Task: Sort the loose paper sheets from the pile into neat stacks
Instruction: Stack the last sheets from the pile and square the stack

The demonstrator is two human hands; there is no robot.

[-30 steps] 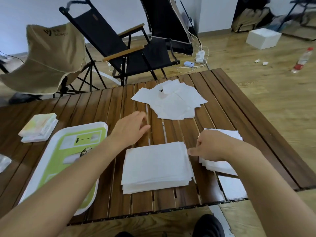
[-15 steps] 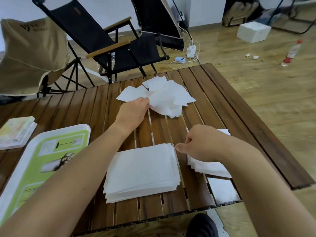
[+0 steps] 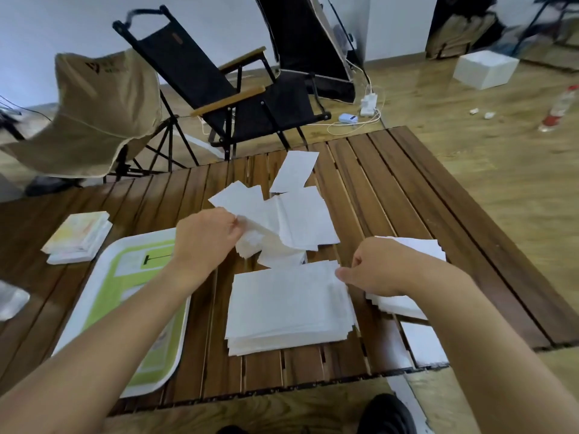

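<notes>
A loose pile of white paper sheets (image 3: 294, 220) lies mid-table, its near part lifted and dragged toward me. My left hand (image 3: 208, 236) pinches the pile's left edge. One sheet (image 3: 294, 172) lies apart at the far side. In front of me sits a neat stack of sheets (image 3: 288, 308). My right hand (image 3: 372, 267) is loosely curled, its fingertips at that stack's right edge; whether it pinches a sheet is hidden. A second, smaller stack (image 3: 407, 305) lies under my right wrist.
A white and green tray (image 3: 131, 277) lies on the left of the slatted wooden table (image 3: 423, 214), with a small pad of paper (image 3: 78, 238) beyond it. Folding chairs (image 3: 225, 89) stand behind the table. A white box (image 3: 484, 68) and a bottle (image 3: 559, 108) are on the floor.
My left hand reached forward to the loose pile, took its left edge and pulled sheets toward the near stack. My right hand stayed by the stack's right edge.
</notes>
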